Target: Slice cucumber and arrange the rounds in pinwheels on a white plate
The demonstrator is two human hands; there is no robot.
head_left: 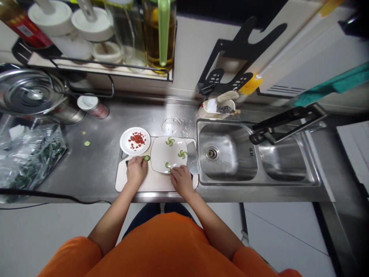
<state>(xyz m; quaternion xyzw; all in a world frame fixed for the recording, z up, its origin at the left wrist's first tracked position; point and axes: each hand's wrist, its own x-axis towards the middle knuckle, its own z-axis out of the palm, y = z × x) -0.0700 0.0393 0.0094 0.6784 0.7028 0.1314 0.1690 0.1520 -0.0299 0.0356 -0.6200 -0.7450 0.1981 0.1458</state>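
My left hand [136,172] is closed over a piece of cucumber on the cutting board [157,186]. A pale cut face of the cucumber [147,158] shows past my fingertips, and dark green peel shows at the other side. My right hand [182,180] reaches over the near edge of a white square plate [160,150], fingers pinched at a cucumber slice [167,166]. Two pinwheels of cucumber slices [182,154] lie elsewhere on this plate. Right of it rests a broad knife blade [192,156], its dark handle partly hidden by my right hand.
A round white plate [123,143] bears small red pieces [137,140]. Plastic bags of greens [40,157] and a lidded pot [31,94] stand left. The double sink [230,179] and its faucet [276,125] are right. Above hangs a condiment rack [115,69].
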